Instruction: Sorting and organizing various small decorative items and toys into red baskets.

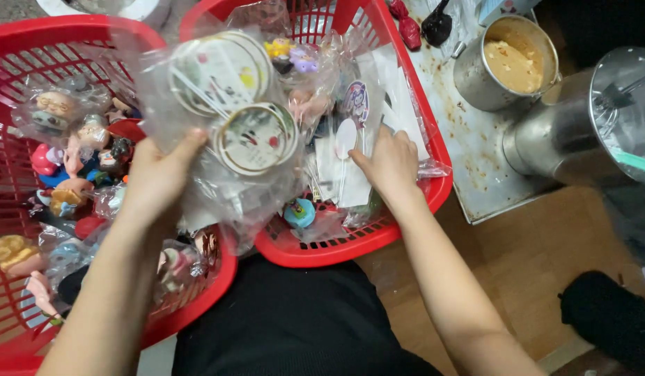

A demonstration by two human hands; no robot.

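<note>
left hand point(155, 174) gripping a clear bag of round stickers point(225, 104), right hand point(389, 163) pinching white sticks in the packed red basket point(434, 191), tight against its rim.

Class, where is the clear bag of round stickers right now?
The clear bag of round stickers is upper centre, held up by the left hand over two red baskets.

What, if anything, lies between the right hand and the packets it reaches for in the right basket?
Nothing visible: the right hand already rests on the white packets in the right red basket. The left hand lifts a clear bag of round stickers alongside, not between.
</note>
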